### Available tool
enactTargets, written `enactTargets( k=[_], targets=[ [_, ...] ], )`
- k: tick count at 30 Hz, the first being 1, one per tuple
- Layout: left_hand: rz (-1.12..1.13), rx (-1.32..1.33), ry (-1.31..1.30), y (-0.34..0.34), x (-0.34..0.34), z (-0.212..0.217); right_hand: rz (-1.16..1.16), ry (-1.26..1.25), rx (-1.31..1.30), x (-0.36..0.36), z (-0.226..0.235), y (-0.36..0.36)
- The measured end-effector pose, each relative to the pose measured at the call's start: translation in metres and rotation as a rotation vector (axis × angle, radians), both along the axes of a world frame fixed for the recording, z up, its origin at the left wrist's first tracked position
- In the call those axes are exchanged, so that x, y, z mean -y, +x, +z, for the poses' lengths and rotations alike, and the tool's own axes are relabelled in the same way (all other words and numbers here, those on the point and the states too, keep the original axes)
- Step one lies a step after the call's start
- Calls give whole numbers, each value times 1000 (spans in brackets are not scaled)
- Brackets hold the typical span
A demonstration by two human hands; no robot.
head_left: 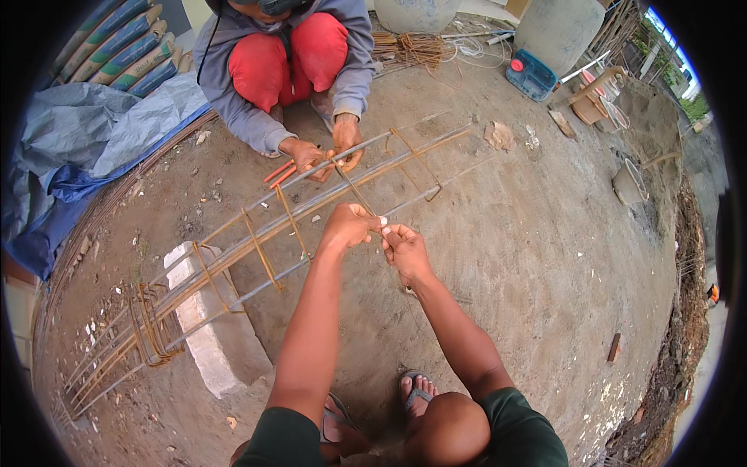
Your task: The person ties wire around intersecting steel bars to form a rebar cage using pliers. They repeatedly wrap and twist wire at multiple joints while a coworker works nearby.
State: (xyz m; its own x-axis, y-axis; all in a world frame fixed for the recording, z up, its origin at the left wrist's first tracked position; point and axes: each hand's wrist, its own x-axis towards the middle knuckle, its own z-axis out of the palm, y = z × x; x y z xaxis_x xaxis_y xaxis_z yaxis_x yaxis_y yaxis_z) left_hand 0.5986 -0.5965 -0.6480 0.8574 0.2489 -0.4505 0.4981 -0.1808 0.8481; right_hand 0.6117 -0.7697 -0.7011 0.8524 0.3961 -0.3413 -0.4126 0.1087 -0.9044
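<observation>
A cage of long steel reinforcing bars [249,240] with rusty square stirrups runs diagonally across the ground. At the near side of one stirrup [354,187], my left hand [350,226] pinches with thumb and fingertips beside the bar. My right hand [405,251] is closed too, its fingertips almost meeting the left ones. Whatever they grip is too small to make out. Across the cage a crouching person in a grey sweatshirt and red trousers has a left hand [347,138] and a right hand [308,156] on the far bar at the same stirrup.
A pale block [204,327] props the cage at left, near bunched stirrups [152,323]. Red-handled pliers [280,171] lie by the person. A tarp [93,132] and stacked bags [124,47] stand far left; a blue container [531,75] and buckets [589,105] far right.
</observation>
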Motion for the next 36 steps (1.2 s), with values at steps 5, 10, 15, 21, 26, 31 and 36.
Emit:
enactTargets(
  k=[5, 10, 15, 21, 26, 31, 36],
  targets=[
    [22, 101, 177, -14, 19, -2, -35, 48, -28, 5, -5, 1],
    [29, 88, 170, -8, 18, -3, -73, 223, 31, -9, -14, 3],
    [20, 66, 85, -8, 17, -2, 7, 115, -25, 14, 2, -11],
    [25, 59, 42, -5, 20, -4, 109, 28, 162, 17, -8, -1],
    [9, -22, 19, -5, 11, 2, -70, -337, 739, 22, 17, 7],
    [-14, -21, 22, 0, 14, 4, 262, -598, 1132, -21, 57, 68],
    [-13, 2, -70, 3, 7, 4, 612, -868, 1068, -62, 80, 91]
  ],
)
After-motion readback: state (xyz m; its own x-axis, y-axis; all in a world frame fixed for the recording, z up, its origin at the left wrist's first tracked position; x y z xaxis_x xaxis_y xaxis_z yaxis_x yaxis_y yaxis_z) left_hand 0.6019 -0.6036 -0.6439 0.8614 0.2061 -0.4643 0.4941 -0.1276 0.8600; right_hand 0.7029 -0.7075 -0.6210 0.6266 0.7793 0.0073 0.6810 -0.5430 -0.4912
